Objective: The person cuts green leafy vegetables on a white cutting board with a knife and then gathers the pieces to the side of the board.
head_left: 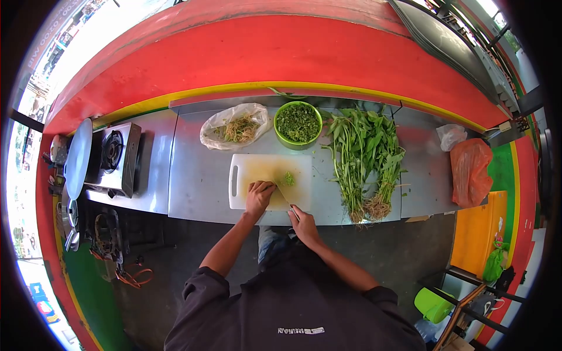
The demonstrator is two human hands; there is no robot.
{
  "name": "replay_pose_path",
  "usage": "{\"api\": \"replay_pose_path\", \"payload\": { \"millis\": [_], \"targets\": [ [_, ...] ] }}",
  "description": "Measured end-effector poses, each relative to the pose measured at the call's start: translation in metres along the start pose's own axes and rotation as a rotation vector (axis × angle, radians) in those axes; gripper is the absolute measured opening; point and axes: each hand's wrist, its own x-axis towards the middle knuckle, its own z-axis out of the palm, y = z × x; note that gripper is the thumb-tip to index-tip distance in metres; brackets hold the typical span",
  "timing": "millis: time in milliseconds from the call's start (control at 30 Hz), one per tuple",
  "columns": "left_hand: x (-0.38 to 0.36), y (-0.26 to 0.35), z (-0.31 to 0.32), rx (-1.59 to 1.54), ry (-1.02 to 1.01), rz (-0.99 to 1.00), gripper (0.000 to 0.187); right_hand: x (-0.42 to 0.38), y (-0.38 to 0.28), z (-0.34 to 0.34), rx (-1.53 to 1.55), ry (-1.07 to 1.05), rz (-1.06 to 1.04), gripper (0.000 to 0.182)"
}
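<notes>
On the white cutting board my left hand rests with its fingers bent together; whatever lies under them is too small to make out. My right hand is closed round the handle of a knife, whose blade points up and left toward my left fingertips. Chopped green pieces lie on the board just right of the blade. Behind the board stands a green bowl full of chopped greens. Left of it is a plastic bag holding root ends and stems.
Bunches of leafy greens with roots lie right of the board on the metal table. A gas stove and a round pan lid are at the left. An orange plastic bag sits at the right end.
</notes>
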Motion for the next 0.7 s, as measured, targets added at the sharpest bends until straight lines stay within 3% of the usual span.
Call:
{"api": "replay_pose_path", "payload": {
  "millis": [700],
  "targets": [
    [-0.003,-0.004,-0.003,-0.033,-0.024,-0.049,0.016,0.0,-0.003,0.007,0.036,0.045,-0.065,0.036]
  ]
}}
